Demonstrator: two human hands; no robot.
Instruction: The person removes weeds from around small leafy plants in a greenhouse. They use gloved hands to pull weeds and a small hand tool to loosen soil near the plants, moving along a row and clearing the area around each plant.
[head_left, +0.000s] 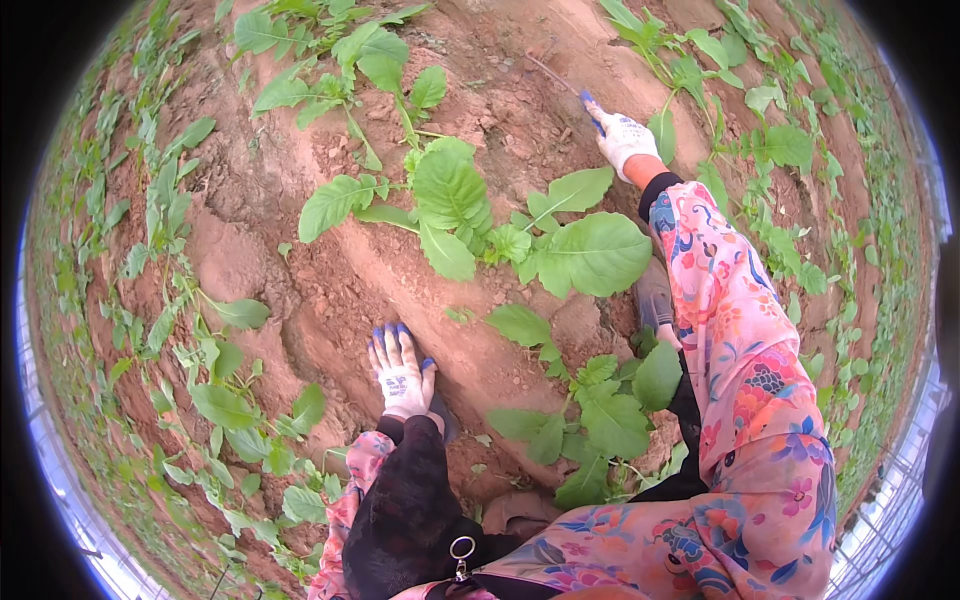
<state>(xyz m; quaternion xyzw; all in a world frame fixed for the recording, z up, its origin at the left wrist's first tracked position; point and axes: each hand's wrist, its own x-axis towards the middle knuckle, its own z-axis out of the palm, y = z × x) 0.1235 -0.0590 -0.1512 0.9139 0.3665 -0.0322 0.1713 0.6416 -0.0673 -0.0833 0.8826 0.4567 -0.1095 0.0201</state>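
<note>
My right hand (628, 141), in a white knit glove with blue-coated fingers, grips a thin rod-like hand tool (553, 73) at upper right. Its slender shaft slants up and left to the reddish soil; the tip's shape is hard to make out. My left hand (401, 375), gloved the same way, is palm down with nothing in it, its fingers slightly apart, over or near a dark shoe (444, 420). Between the hands grow broad-leaved green plants (454, 191), one with large rounded leaves (592, 253) just below my right forearm.
Another leafy plant (607, 412) stands close to my legs, by a second shoe (652, 296). More plants grow at upper left (382, 64) and in rows along the left (225, 405) and right (780, 146). A ridge of soil (465, 352) crosses between my feet.
</note>
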